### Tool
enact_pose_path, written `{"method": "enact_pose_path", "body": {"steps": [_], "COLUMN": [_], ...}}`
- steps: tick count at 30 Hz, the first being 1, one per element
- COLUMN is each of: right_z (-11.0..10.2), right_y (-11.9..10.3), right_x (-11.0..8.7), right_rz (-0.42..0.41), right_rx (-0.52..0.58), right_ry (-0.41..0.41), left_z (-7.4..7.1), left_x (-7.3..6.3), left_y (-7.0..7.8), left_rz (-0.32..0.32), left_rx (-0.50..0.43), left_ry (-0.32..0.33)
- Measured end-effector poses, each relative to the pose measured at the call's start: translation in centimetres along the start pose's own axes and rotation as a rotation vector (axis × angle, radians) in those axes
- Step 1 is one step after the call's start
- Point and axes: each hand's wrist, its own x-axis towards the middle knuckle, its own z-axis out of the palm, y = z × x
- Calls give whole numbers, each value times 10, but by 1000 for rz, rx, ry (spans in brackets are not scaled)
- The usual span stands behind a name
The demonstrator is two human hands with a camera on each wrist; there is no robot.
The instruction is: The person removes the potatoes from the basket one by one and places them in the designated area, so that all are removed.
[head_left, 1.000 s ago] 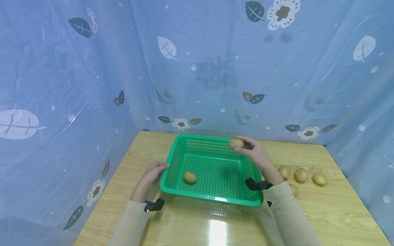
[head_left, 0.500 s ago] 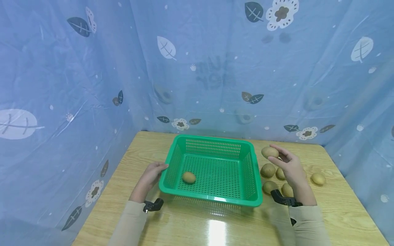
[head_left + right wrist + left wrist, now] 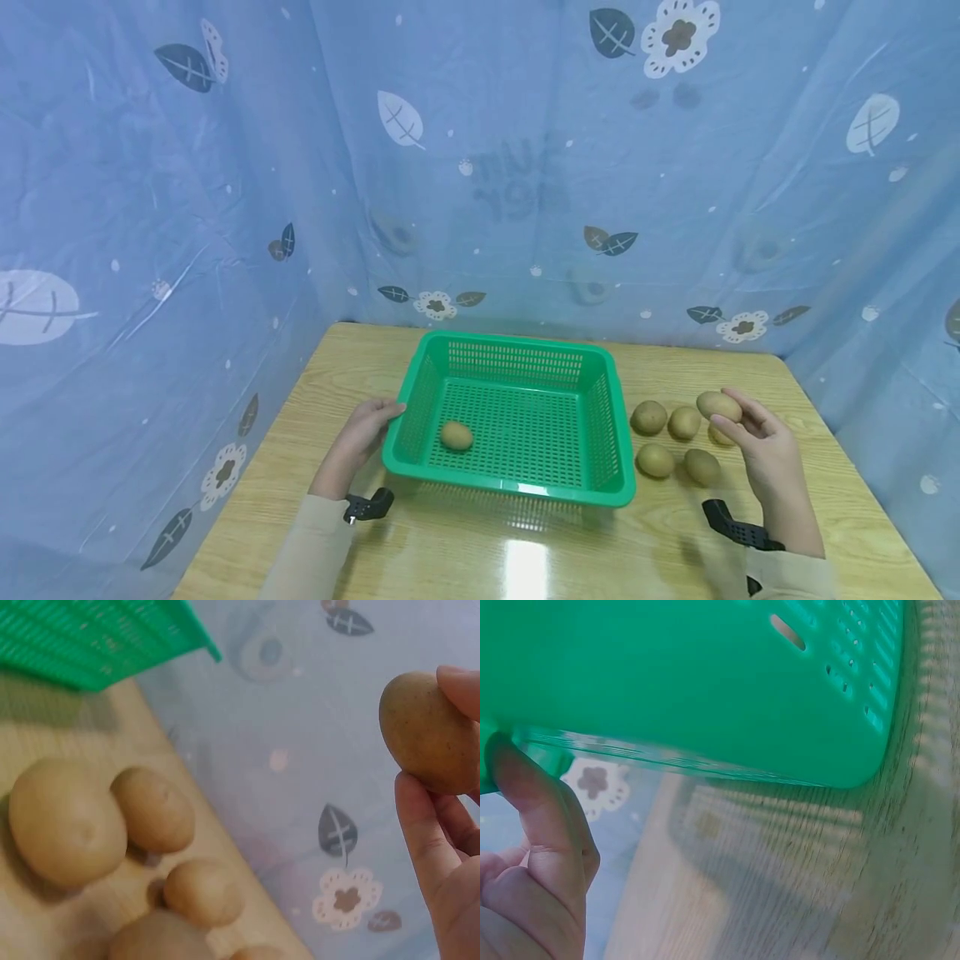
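Note:
My left hand (image 3: 363,432) grips the left rim of a green plastic basket (image 3: 510,483); in the left wrist view the fingers (image 3: 544,825) bend up against the rim. One potato (image 3: 456,436) lies on the basket floor, toward its left front. Off to the right, my right hand (image 3: 776,454) pinches another potato (image 3: 717,407) between thumb and fingers, raised over the table. The right wrist view shows this brown, speckled potato (image 3: 424,731) between the fingertips. Under and left of that hand, several loose potatoes (image 3: 656,460) rest on the wood, one partly covered by the held potato.
The basket stands mid-table on a light wooden table (image 3: 420,542), its slotted walls rising on all sides. A blue patterned curtain (image 3: 525,167) hangs behind the table and along its left and right sides.
My right hand, still holding the potato, has travelled from over the basket's right back corner rightward and toward me, over the loose potatoes. The left hand keeps its grip on the rim.

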Motion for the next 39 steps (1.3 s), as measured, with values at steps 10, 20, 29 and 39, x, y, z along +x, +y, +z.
{"method": "enact_pose_path", "body": {"steps": [10, 20, 29, 39], "right_z": [-21, -32, -35, -30], "right_y": [27, 58, 75, 83], "right_x": [-16, -19, -18, -16], "right_rz": [182, 426, 486, 444], "right_rx": [-195, -190, -476, -578], "right_ry": [158, 362, 380, 417], "left_z": [-1, -4, -2, -1], "left_x": [1, 1, 0, 0], "left_y": [-1, -2, -2, 0], "left_rz": [17, 20, 24, 28], "left_rx": [-9, -36, -29, -14], "left_ry": [-19, -26, -29, -29]}}
